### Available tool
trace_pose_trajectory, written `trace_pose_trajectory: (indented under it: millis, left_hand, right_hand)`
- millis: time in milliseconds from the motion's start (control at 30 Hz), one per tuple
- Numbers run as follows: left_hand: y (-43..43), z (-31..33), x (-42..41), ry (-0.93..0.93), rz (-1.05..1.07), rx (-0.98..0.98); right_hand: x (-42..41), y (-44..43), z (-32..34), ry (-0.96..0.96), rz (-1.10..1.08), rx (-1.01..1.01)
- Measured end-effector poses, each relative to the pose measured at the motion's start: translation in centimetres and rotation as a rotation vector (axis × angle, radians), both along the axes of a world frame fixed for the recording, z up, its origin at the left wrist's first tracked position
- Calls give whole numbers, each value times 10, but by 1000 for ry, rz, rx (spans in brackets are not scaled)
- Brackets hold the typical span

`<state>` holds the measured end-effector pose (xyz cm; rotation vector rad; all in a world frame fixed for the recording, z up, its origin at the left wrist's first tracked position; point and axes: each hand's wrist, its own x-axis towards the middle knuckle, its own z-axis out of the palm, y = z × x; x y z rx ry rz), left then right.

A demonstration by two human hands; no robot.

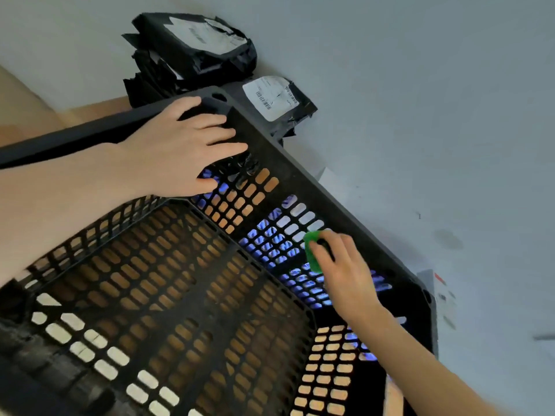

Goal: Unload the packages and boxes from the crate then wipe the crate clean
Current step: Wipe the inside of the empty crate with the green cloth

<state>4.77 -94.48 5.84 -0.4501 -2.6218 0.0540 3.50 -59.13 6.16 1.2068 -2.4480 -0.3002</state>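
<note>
A black perforated plastic crate fills the lower left of the head view, with nothing inside it. My left hand grips its far corner rim, fingers curled over the edge and thumb inside. My right hand is inside the crate and presses a small green cloth against the inner right wall. A stack of black mailer packages with white labels lies on the floor beyond the crate. Another black package with a barcode label rests beside the far corner.
The crate sits on a pale grey floor. A brown cardboard surface shows at the left behind the crate. A small white and red labelled item lies just outside the crate's right corner.
</note>
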Motion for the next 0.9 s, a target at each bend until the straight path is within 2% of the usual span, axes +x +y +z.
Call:
trace_pose_trajectory:
  millis: [100, 200, 300, 467, 567, 667, 767, 900]
  left_hand:
    - [0, -1, -1, -12, 23, -15]
    - [-1, 0, -1, -18, 22, -11]
    - [-1, 1, -1, -26, 12, 0]
    - [-2, 0, -2, -48, 21, 18]
    - [-1, 1, -3, -82, 22, 35]
    - [-1, 1, -3, -78, 14, 42]
    - [1, 2, -2, -72, 22, 46]
    - [2, 2, -1, -45, 22, 52]
  right_hand:
    - [-1, 10, 39, 83, -35, -217]
    - [-4, 4, 26, 98, -30, -269]
    - [-12, -17, -22, 63, 46, -140]
    - [-20, -39, -110, -97, 147, 245]
    - [-18, -48, -131, -176, 60, 365]
    - [-14, -54, -113, -210, -19, 292]
    - [-12, -50, -65, -202, -1, 100]
    - [-15, -44, 2, -35, 23, -180]
